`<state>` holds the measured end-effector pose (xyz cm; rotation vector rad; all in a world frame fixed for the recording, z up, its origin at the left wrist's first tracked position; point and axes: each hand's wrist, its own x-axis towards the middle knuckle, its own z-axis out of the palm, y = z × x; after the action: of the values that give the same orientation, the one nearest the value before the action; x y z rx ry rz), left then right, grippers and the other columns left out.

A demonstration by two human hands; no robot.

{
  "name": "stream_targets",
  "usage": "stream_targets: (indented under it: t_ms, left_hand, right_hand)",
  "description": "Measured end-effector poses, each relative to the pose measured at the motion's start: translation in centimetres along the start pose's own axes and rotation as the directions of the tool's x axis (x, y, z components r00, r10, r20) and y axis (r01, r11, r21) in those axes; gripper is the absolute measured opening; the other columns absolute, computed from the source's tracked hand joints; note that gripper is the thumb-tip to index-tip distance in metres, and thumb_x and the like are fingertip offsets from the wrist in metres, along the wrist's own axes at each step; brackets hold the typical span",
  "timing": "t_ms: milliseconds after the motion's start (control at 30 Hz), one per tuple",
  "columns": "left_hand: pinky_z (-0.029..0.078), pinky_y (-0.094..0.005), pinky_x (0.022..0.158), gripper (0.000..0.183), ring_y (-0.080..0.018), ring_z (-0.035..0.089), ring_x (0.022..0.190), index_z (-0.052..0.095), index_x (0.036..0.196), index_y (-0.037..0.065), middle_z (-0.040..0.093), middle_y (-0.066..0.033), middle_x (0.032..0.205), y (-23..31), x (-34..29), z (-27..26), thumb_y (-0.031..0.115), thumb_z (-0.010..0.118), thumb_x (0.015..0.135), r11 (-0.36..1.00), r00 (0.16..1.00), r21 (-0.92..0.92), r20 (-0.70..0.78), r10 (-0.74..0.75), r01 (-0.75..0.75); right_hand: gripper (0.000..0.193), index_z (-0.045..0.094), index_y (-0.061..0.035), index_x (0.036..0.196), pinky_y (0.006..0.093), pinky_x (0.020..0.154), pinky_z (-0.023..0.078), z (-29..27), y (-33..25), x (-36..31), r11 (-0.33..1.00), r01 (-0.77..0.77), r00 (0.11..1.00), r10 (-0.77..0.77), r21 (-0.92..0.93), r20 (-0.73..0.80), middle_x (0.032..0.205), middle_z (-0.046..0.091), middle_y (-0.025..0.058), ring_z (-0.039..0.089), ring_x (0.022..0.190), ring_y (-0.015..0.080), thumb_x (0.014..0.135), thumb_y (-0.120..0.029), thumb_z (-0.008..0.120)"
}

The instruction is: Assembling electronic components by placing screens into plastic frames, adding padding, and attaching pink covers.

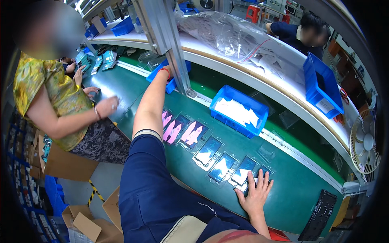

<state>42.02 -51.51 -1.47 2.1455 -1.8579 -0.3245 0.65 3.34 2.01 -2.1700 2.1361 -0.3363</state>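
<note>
My left arm stretches far forward to a blue bin (181,76) behind the metal post. My left hand (169,71), below a red bracelet, is at that bin; its fingers are hidden. On the green bench my right hand (256,195) lies with fingers spread, over the near end of a row of dark, glossy phone-like panels in clear trays. Its fingertips touch or cover the last panel, beside another glossy panel (244,170). More panels follow to the left, one a shiny panel (222,167). Farther along, pink rocket-shaped pieces (191,135) lie on dark panels.
A blue bin of white slips (239,113) stands behind the row. The metal post (172,44) rises beside my left hand. A raised white shelf holds a clear bag (227,30) and a blue bin (322,87). At left a co-worker's hand (107,106) moves over the bench.
</note>
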Motion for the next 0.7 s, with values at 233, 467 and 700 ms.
stream_targets:
  t_ms: [233,467,700]
  left_hand:
    - [0.051,-0.0403,0.08,0.039,-0.0306,0.064,0.096,0.061,0.116,0.001,0.063,-0.0154,0.114,1.6,-1.3,-1.0,0.025,0.061,0.085,0.999,1.0,-0.052,0.005,-0.007,0.007]
    - [0.052,-0.0404,0.078,0.039,-0.0301,0.064,0.094,0.06,0.116,0.0,0.063,-0.0148,0.113,2.0,-1.8,-1.7,0.023,0.062,0.085,0.994,0.998,-0.1,0.025,-0.049,0.052]
    - [0.052,-0.0405,0.076,0.039,-0.0296,0.064,0.092,0.059,0.117,-0.001,0.064,-0.0143,0.112,3.1,-2.5,-2.0,0.02,0.063,0.084,0.985,0.994,-0.141,0.051,-0.096,0.103]
  right_hand:
    - [0.076,0.048,-0.0149,0.134,0.066,0.105,0.015,0.0,0.2,0.0,1.0,0.003,1.0,-0.002,0.018,-0.016,0.142,0.034,0.0238,0.024,0.135,0.0456,0.07,-0.049,0.073]
    - [0.076,0.049,-0.015,0.132,0.0648,0.105,0.015,0.0,0.2,0.1,0.999,0.01,1.0,-0.009,0.036,-0.025,0.141,0.035,0.0232,0.025,0.134,0.046,0.068,-0.047,0.075]
    - [0.074,0.049,-0.0145,0.133,0.0686,0.103,0.016,-0.1,0.4,-0.1,0.999,0.013,1.0,-0.012,0.038,-0.004,0.142,0.034,0.0247,0.024,0.134,0.0473,0.072,-0.052,0.07]
